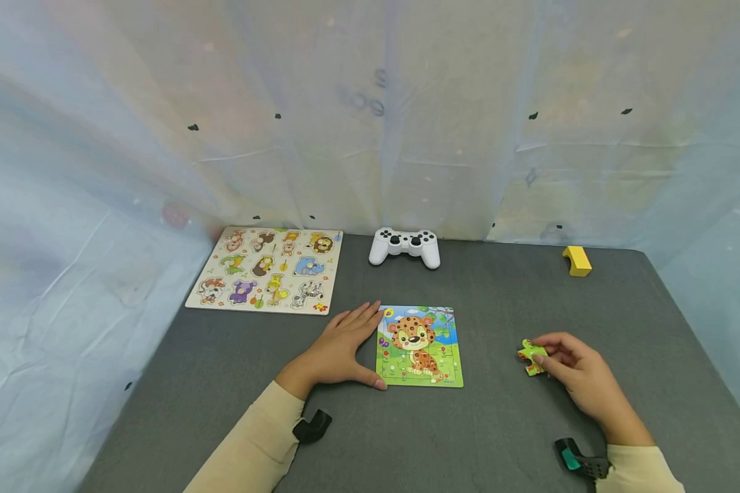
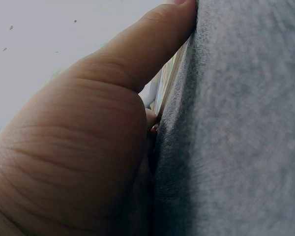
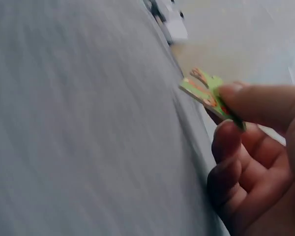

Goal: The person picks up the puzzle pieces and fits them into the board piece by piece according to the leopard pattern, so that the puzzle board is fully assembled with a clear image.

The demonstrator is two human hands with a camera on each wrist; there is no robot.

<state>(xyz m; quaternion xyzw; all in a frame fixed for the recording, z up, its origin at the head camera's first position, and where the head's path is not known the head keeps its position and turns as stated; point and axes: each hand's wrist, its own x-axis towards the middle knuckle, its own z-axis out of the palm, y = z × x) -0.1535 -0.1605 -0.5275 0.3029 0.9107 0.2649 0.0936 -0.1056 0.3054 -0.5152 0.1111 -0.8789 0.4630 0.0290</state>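
A square jigsaw puzzle (image 1: 416,350) with a spotted leopard on a green and blue background lies flat on the table in the head view. My left hand (image 1: 336,352) rests at its left side, fingers extended, with index fingertip and thumb tip right at its edge. Off to the right, my right hand (image 1: 586,376) pinches a green puzzle piece (image 1: 533,357) between thumb and fingers. The right wrist view shows the same thin piece (image 3: 206,93) with orange and red markings, held above the grey surface. Much of the left wrist view is filled by the left thumb (image 2: 142,44).
A wooden animal peg board (image 1: 265,270) lies at the back left. Behind the leopard puzzle sits a white game controller (image 1: 405,248), and a yellow arched block (image 1: 577,261) stands at the back right. Pale sheeting (image 1: 444,137) hangs along the table's rear edge.
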